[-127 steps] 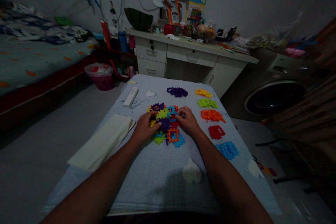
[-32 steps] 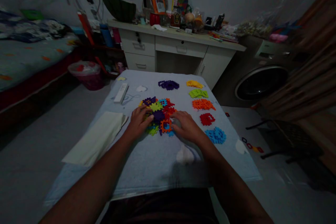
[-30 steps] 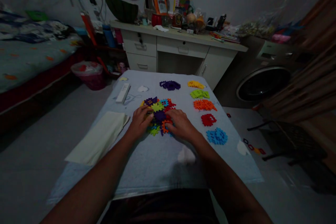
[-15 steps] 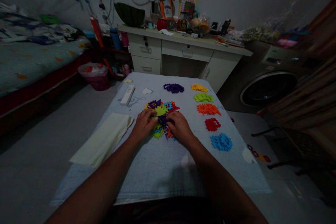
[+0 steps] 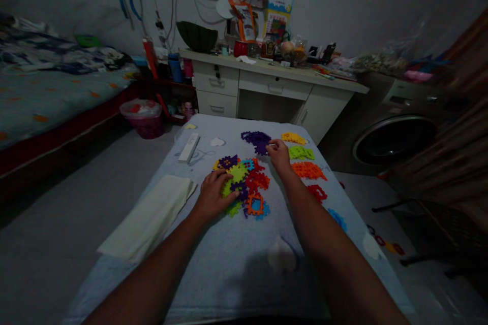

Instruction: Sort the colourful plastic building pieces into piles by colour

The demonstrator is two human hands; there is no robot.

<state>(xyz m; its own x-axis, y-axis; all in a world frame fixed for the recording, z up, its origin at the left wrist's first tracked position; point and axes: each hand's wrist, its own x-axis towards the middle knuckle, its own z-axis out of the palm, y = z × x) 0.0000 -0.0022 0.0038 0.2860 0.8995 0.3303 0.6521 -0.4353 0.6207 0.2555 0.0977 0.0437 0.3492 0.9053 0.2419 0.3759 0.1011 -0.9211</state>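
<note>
A mixed heap of plastic interlocking building pieces (image 5: 256, 181) lies mid-table in red, orange, lime, purple and blue. My left hand (image 5: 215, 192) rests on the heap's left side, fingers stretched and apart, with the thumb by a purple piece (image 5: 239, 190). At the back, my right hand (image 5: 279, 154) pinches a purple building piece (image 5: 262, 149) at the edge of the purple pile (image 5: 251, 136). Down the right side run sorted piles: yellow (image 5: 293, 138), lime (image 5: 301, 153), orange (image 5: 308, 170), red (image 5: 317, 193) and blue (image 5: 337, 219), the last partly behind my right forearm.
A folded cream cloth (image 5: 148, 216) and a white oblong box (image 5: 189, 148) lie on the table's left side. Beyond the cloth-covered table (image 5: 213, 274) stand a cluttered white desk (image 5: 217, 81) and a washing machine (image 5: 396, 127). A pink bin (image 5: 147, 124) sits on the floor.
My right hand has moved from the mixed heap back to the purple pile and pinches a purple piece there. The left hand stays on the heap. The view has tilted up slightly.
</note>
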